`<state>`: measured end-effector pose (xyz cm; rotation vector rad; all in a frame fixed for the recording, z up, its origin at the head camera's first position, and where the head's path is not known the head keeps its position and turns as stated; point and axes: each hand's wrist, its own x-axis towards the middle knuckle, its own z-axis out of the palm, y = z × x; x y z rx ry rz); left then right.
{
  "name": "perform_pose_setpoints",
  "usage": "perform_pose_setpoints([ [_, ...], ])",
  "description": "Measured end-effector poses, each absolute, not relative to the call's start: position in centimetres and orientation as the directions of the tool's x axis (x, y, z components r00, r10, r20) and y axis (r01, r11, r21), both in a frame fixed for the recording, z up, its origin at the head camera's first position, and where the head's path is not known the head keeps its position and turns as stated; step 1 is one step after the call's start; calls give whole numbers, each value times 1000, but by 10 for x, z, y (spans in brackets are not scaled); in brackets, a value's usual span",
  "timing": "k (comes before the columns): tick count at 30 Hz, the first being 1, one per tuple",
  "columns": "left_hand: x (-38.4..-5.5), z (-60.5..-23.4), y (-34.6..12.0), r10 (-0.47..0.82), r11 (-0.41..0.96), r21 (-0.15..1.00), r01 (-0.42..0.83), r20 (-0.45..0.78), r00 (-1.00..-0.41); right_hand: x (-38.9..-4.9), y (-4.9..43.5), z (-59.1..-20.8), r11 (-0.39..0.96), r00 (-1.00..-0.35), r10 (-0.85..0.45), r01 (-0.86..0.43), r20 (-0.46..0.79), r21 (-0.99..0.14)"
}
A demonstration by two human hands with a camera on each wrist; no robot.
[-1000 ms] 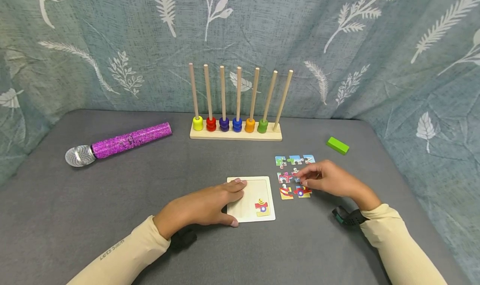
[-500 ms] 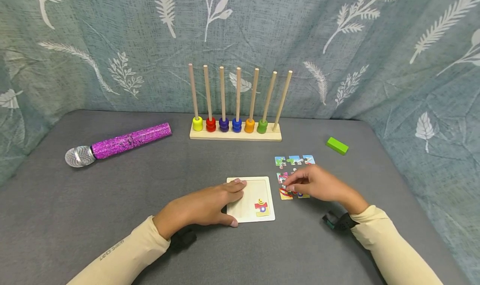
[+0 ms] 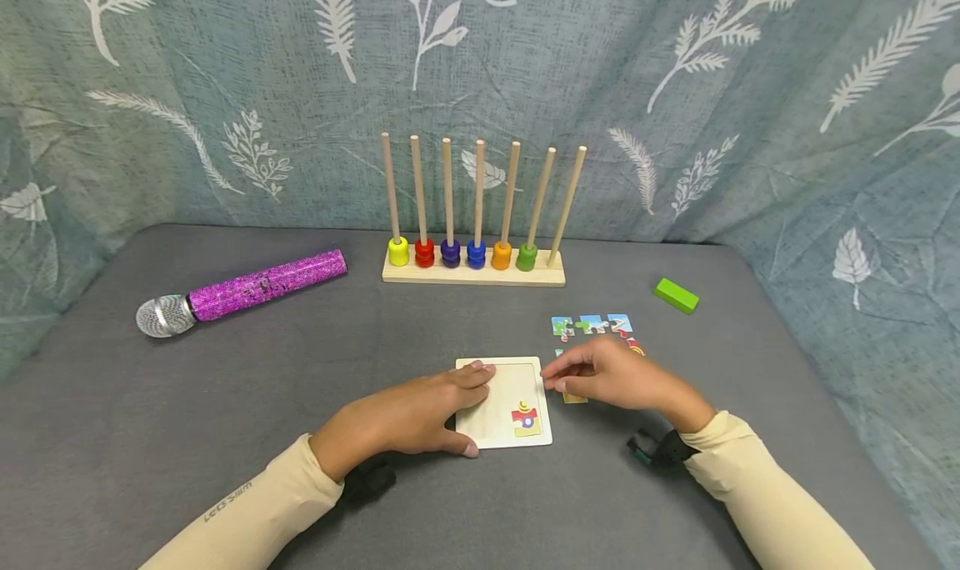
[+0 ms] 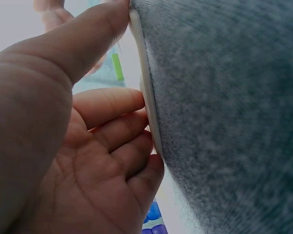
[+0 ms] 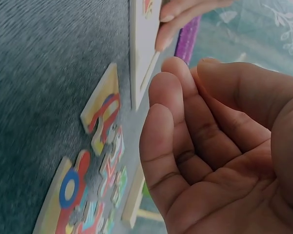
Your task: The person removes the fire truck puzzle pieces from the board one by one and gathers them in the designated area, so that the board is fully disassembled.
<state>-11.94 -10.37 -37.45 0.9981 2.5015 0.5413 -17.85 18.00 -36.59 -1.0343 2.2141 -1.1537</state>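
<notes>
My left hand [image 3: 438,403] rests on the left side of a square wooden puzzle tray [image 3: 498,444], fingers on its top edge and thumb at the bottom edge. One puzzle piece [image 3: 527,420] with a red and yellow picture lies in the tray's lower right corner. My right hand [image 3: 611,374] hovers just right of the tray with its fingers loosely curved. Nothing shows between thumb and fingertips in the right wrist view. Below it lie loose puzzle pieces, among them a yellow and red piece [image 5: 103,109] and a piece with a blue wheel [image 5: 68,190].
A wooden peg stacker [image 3: 474,277] with coloured beads stands at the back. To the left lies a purple glittery microphone [image 3: 266,289]. A green block [image 3: 677,295] sits at the right, beyond the top-row puzzle pieces [image 3: 592,324].
My right hand has moved left over the loose pieces, to beside the tray's right edge. My left hand stays on the tray.
</notes>
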Motion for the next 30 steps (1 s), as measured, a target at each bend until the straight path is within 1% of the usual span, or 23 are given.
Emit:
perform_pose_setpoints([
  [8, -120, -373, -105, 713, 669, 486, 562, -207, -670, -179, 167, -366, 376, -608, -792, -428, -45, -822],
  [13, -120, -373, -105, 718, 663, 486, 570, -196, -668, -180, 159, -366, 389, -598, -801, -461, -45, -798],
  [21, -121, -373, -104, 718, 666, 478, 573, -201, -666, -182, 154, -367, 392, -588, -807, -456, -60, -799],
  [27, -121, -374, -104, 719, 665, 480, 572, -203, -665, -183, 152, -371, 386, -554, -828, -455, -85, -803],
  [30, -120, -375, -105, 724, 657, 485, 578, -192, -662, -183, 151, -371, 396, -555, -827, -456, -92, -797],
])
